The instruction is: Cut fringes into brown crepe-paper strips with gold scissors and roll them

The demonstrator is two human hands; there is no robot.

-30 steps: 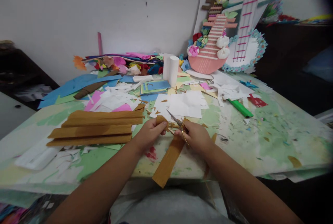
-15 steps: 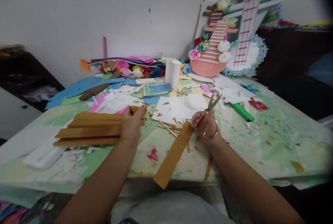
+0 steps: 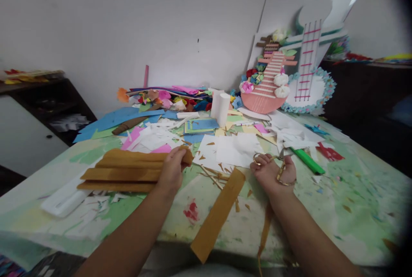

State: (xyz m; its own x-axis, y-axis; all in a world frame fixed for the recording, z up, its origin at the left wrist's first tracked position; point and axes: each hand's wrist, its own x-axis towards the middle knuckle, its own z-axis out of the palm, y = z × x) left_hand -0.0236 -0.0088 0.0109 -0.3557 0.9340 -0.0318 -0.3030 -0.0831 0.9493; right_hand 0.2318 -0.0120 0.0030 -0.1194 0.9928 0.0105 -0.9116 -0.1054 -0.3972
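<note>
My left hand (image 3: 172, 167) is closed on the right end of a folded bundle of brown crepe paper (image 3: 125, 167), which stretches to the left across the table. In my right hand (image 3: 272, 172) is a pair of gold-handled scissors (image 3: 282, 170); the palm faces up, the fingers are curled through the loops, and the blades point away. Between my hands lies a cut brown paper strip (image 3: 220, 215), slanting toward the front edge. A thin, twisted brown scrap (image 3: 265, 230) hangs near my right wrist.
White sheets (image 3: 228, 148) and small brown clippings cover the middle. A white roll (image 3: 223, 110) stands behind a stack of coloured cards (image 3: 201, 126). Paper instruments, one a pink lute shape (image 3: 264, 102), lean at the back right. A green roll (image 3: 307, 161) lies right of the scissors.
The scissors have tipped over in my right hand, which has turned palm up and moved away from the cut strip. My left hand stays on the bundle. The view has tilted upward.
</note>
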